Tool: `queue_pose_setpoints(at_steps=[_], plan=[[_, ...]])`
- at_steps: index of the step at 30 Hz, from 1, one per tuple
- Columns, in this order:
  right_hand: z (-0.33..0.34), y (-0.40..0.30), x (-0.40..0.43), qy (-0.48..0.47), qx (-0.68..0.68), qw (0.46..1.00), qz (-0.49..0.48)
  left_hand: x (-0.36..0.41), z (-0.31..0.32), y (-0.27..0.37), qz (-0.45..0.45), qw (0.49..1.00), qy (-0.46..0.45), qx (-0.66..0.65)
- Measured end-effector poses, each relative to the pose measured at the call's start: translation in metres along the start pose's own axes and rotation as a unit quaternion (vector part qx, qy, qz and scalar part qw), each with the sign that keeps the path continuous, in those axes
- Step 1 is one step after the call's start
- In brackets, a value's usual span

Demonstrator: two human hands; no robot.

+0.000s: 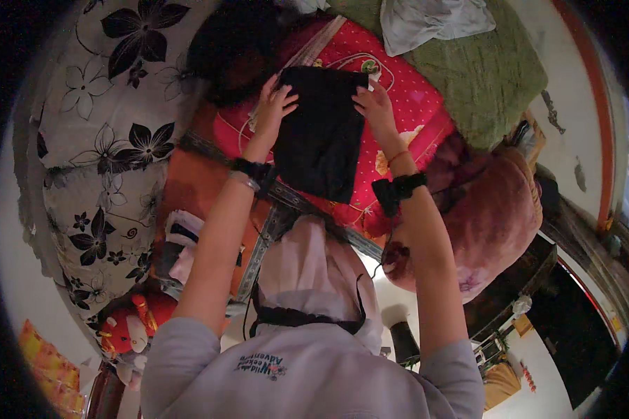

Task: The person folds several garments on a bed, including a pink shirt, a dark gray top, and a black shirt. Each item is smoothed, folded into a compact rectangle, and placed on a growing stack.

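Observation:
A black folded cloth (pixel 320 136), perhaps a garment, spreads out before me over red dotted bedding (pixel 414 99). My left hand (pixel 275 105) is at its upper left edge, fingers over the front of the fabric. At the upper right edge, my right hand (pixel 375 105) holds the cloth in the same way, near the corner. The cloth looks roughly rectangular, and its lower edge reaches almost to the near side of the bedding. What the thumbs do behind the fabric is hidden.
A white cable (pixel 393 73) curls on the bedding behind the cloth. To the right lie a green blanket (pixel 482 89), a white pillow or cloth (pixel 435 23) and a pinkish plush bundle (pixel 487 225). Flower-patterned fabric (pixel 105 146) and a red plush toy (pixel 128 324) are on the left.

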State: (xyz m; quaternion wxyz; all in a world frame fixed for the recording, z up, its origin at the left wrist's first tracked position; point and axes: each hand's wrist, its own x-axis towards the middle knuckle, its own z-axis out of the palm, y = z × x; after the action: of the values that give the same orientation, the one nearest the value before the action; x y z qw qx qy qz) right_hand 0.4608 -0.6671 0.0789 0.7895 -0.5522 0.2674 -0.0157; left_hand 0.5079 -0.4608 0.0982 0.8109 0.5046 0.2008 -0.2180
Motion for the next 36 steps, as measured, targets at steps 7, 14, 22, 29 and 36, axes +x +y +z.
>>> queue_pose_setpoints(at_steps=[7,14,22,29,36], plan=[[-0.041,0.052,-0.081,0.091,-0.464,0.881,-0.026,-0.073,-0.054,-0.065,0.187,0.837,0.119,0.5],[-0.004,0.051,-0.131,-0.002,-0.375,0.915,0.152,-0.097,-0.09,-0.106,0.205,0.837,0.12,0.493],[0.008,0.088,-0.157,-0.058,-0.452,0.888,-0.066,-0.104,-0.114,-0.142,0.167,0.663,0.315,0.658],[-0.046,0.109,-0.162,0.029,-0.289,0.956,0.047,-0.144,-0.052,-0.106,0.002,0.96,0.143,0.239],[-0.043,0.078,-0.18,0.001,-0.076,0.979,0.191,-0.14,-0.081,-0.122,-0.081,0.98,0.051,0.172]])
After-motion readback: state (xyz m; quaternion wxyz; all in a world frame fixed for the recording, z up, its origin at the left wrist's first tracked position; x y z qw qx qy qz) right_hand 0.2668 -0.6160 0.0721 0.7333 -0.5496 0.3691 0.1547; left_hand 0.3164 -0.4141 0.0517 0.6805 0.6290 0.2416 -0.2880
